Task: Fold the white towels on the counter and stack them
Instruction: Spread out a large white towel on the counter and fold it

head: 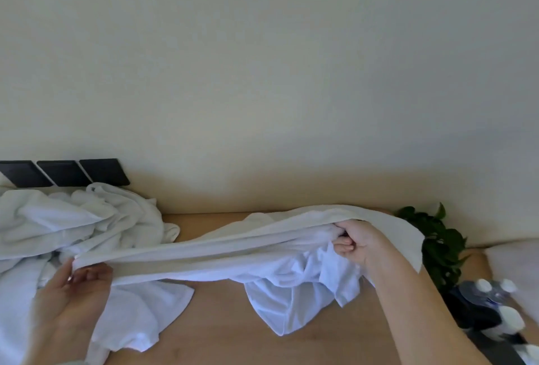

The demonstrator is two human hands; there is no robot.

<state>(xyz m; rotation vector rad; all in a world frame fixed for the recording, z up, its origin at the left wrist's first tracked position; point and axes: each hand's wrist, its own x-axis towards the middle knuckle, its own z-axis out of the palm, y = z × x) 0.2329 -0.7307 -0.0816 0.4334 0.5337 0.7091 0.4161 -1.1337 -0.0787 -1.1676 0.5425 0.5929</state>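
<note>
One towel [204, 259] stretched between left hand [73, 300] and right hand [355, 242], both gripping; none looks folded, heap [78, 218] on desk's [218, 326] left edge.

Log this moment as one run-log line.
phase: towel stretched between hands | left hand: pinches one end | right hand: grips other end | towel pile: unfolded, left side of counter
</note>
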